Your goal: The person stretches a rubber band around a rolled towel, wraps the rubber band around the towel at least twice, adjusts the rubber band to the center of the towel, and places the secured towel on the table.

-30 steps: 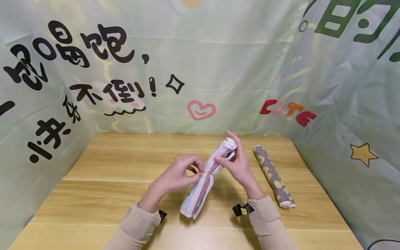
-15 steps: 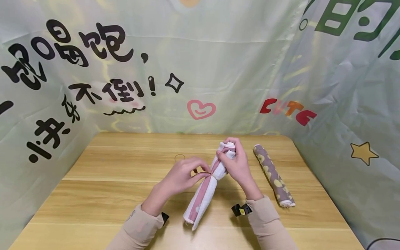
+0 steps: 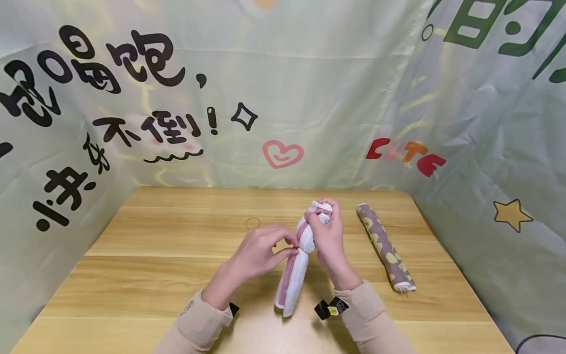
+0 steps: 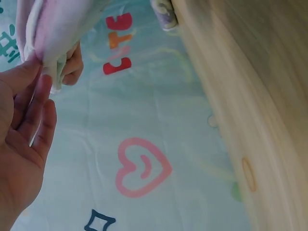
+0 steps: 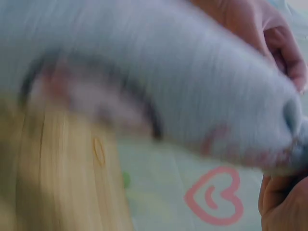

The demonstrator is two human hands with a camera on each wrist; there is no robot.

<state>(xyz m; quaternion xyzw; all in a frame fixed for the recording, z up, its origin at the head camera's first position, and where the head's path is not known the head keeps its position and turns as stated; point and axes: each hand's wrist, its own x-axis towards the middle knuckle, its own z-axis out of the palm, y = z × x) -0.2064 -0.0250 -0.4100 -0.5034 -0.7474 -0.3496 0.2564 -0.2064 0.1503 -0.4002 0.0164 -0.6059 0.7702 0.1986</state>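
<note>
A rolled white towel with a pink stripe (image 3: 294, 280) is held up at a slant over the table, cinched in at its middle. At that narrow waist my left hand (image 3: 265, 248) pinches with thumb and fingertips; I cannot tell whether towel edge or band lies between them. My right hand (image 3: 329, 241) grips the upper end, the thumb pressed across its folds. In the left wrist view the left hand's fingertips (image 4: 36, 67) meet at the waist. The towel (image 5: 192, 77) fills much of the right wrist view, blurred, with a printed pattern.
A second rolled towel, purple-grey with yellow spots (image 3: 386, 248), lies on the wooden table (image 3: 155, 275) to the right. Behind the left hand lies a loose rubber band (image 3: 246, 223). Printed cloth (image 3: 336, 108) hangs around the table's back and sides.
My right hand has shifted from loosely supporting the upper end to gripping it, turning the towel so its stripe faces left. The towel stands steeper; the left fingers stay at its waist.
</note>
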